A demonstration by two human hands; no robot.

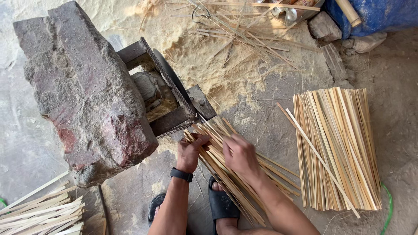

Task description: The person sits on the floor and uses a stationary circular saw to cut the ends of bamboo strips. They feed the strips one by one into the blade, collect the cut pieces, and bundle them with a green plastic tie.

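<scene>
This is a rough, floor-level workshop for splitting bamboo into thin strips. At its centre a circular saw blade [170, 77] sits in a rusty metal frame [174, 117], weighed down by a big stone block [87, 91] just left of the blade. Pale sawdust [209, 56] lies heaped on the bare concrete floor [392, 87] beyond the blade, with loose offcut slivers [244, 30] scattered over it. Well to the right of the blade lies a neat stack of cut bamboo strips [335, 148]; another pile of paler strips [43, 213] lies below and left of the blade, past the stone. The ground is dusty and cracked, with broken bricks [324, 26] near the far edge.
</scene>
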